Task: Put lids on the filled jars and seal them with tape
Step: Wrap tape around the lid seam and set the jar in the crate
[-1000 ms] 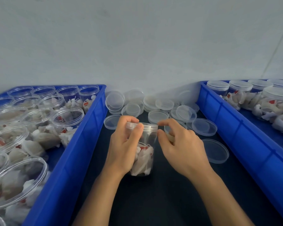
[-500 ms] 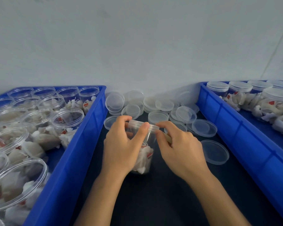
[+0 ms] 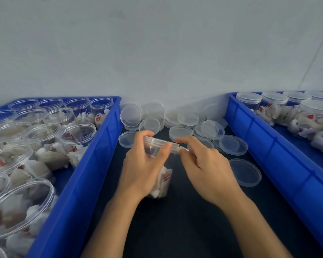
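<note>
A clear jar (image 3: 163,180) filled with white wrapped packets stands on the dark mat between two blue bins, tilted, with a clear lid (image 3: 157,142) on top. My left hand (image 3: 143,168) grips the jar round its upper part, thumb on the lid's rim. My right hand (image 3: 207,170) is at the lid's right edge and pinches a small pale strip that looks like tape (image 3: 182,148) against it. Much of the jar is hidden behind my left hand.
Several loose clear lids (image 3: 232,145) lie at the back of the mat. The blue bin (image 3: 93,164) on the left holds several open filled jars. The blue bin (image 3: 280,151) on the right holds lidded jars. A grey wall rises behind.
The jar has gone from upright to tilted in my left hand. My right hand has slid from the top of the lid to its right edge.
</note>
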